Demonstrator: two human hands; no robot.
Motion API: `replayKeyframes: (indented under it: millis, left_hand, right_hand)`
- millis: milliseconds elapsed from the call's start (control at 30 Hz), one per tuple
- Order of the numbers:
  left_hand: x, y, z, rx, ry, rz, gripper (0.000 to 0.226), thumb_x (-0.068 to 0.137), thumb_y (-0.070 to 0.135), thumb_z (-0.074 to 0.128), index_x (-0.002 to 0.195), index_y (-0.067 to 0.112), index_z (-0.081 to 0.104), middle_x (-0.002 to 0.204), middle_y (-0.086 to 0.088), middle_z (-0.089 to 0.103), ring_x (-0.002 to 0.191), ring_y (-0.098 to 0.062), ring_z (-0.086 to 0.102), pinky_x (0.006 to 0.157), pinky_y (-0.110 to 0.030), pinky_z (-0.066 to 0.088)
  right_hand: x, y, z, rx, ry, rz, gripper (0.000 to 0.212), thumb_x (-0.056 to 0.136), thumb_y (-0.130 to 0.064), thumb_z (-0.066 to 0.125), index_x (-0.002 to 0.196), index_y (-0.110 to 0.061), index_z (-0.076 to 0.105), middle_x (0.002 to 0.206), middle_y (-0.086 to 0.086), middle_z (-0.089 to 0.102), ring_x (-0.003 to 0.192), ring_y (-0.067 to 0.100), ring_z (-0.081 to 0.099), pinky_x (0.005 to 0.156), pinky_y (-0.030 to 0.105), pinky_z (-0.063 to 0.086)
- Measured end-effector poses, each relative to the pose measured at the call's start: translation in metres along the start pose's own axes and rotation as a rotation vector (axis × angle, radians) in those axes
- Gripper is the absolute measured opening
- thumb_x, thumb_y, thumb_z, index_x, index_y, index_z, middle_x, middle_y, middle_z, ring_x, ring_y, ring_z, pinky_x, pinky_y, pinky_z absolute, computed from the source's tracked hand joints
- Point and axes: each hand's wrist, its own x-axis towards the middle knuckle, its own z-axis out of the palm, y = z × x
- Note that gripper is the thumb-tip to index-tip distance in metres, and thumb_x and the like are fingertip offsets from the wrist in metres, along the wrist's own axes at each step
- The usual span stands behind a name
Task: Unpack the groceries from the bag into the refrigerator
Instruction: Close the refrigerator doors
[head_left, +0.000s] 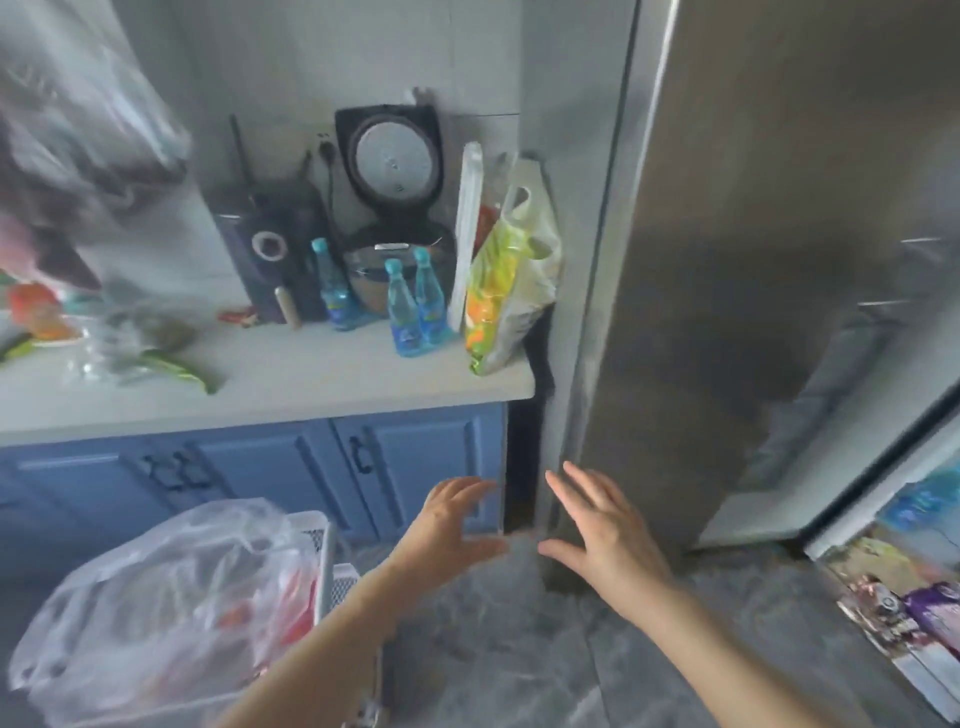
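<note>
Right now I see both hands out in front of me, low over the grey floor (519, 649), and neither one holds anything. My left hand (447, 530) has its fingers spread and slightly bent, reaching toward the blue cabinets (415, 457); my right hand (602, 530) is splayed flat, fingers straight, just in front of the lower corner of the refrigerator (727, 260). Whether the right fingertips touch the steel side I cannot tell, since the view is blurred. The refrigerator door (883, 519) stands open at the right edge, with colourful packages on its door shelf (904, 613). The clear plastic grocery bag (171, 613) sits at lower left, resting in a white mesh basket (322, 561), with red items showing through it. Up on the pale surface (311, 374) stand three blue bottles (410, 312), a black rice cooker (395, 218) with its lid raised, a dark appliance (270, 249) beside it, and a yellow-green printed bag (504, 280) leaning at the far end next to the refrigerator. A green pepper (176, 366) lies near the front edge, close to some loose produce.
</note>
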Motion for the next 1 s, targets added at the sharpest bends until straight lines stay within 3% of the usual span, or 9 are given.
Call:
replayKeyframes:
  millis: [167,333,433,633,800,867,1000]
  left_hand:
    - [-0.089,-0.117,-0.075,0.040,0.053,-0.134,0.095,0.061,0.079,0.054,0.137,0.022,0.048,0.138,-0.001,0.047,0.128,-0.018,0.039,0.110,-0.037,0.032]
    - [-0.189,-0.221,-0.152,0.128,0.094,-0.322,0.098,0.058,0.090,0.040,0.138,0.034,0.042,0.144,0.007,0.041,0.133,-0.014,0.034,0.113,-0.039,0.031]
    - [-0.241,-0.268,-0.185,0.137,0.139,-0.457,0.110,0.050,0.098,0.031,0.137,0.033,0.045,0.142,0.006,0.045,0.132,-0.015,0.037,0.111,-0.037,0.031]
    - [-0.295,-0.301,-0.195,0.051,0.174,-0.599,0.117,0.044,0.101,0.032,0.135,0.029,0.048,0.137,0.004,0.049,0.132,-0.017,0.039,0.111,-0.036,0.031]
    - [-0.290,-0.296,-0.185,0.027,0.143,-0.599,0.115,0.043,0.097,0.038,0.136,0.030,0.047,0.138,0.008,0.046,0.131,-0.012,0.037,0.108,-0.028,0.027]
    - [-0.282,-0.296,-0.180,0.007,0.119,-0.592,0.111,0.047,0.093,0.042,0.137,0.029,0.045,0.139,0.008,0.044,0.132,-0.013,0.036,0.109,-0.030,0.027]
    - [-0.270,-0.309,-0.164,-0.018,0.078,-0.575,0.116,0.046,0.099,0.031,0.137,0.029,0.045,0.139,0.006,0.046,0.131,-0.014,0.036,0.110,-0.034,0.031]
  right_hand:
    - [0.038,-0.128,0.088,0.058,-0.089,-0.106,0.081,0.081,-0.051,0.067,0.149,-0.024,0.031,0.156,0.001,0.026,0.142,0.025,0.026,0.115,0.040,0.026]
    - [0.062,-0.253,0.166,0.097,-0.214,-0.201,0.081,0.086,-0.055,0.056,0.152,-0.030,0.016,0.158,-0.009,0.012,0.146,0.017,0.011,0.118,0.033,0.012]
    - [0.068,-0.299,0.197,0.089,-0.261,-0.254,0.081,0.087,-0.052,0.057,0.152,-0.032,0.013,0.159,-0.009,0.010,0.146,0.013,0.010,0.114,0.027,0.006]
    - [0.074,-0.317,0.226,0.051,-0.350,-0.254,0.080,0.088,-0.054,0.055,0.153,-0.031,0.014,0.159,-0.010,0.010,0.145,0.011,0.010,0.114,0.027,0.007]
    - [0.074,-0.299,0.228,0.037,-0.397,-0.212,0.081,0.087,-0.057,0.053,0.152,-0.033,0.013,0.159,-0.009,0.010,0.145,0.013,0.011,0.117,0.032,0.013]
    - [0.072,-0.289,0.228,0.028,-0.410,-0.179,0.081,0.087,-0.056,0.055,0.152,-0.032,0.014,0.159,-0.008,0.012,0.145,0.014,0.012,0.118,0.034,0.015]
    - [0.066,-0.272,0.230,-0.017,-0.444,-0.102,0.079,0.089,-0.054,0.054,0.152,-0.032,0.013,0.159,-0.007,0.012,0.146,0.016,0.010,0.117,0.034,0.014]
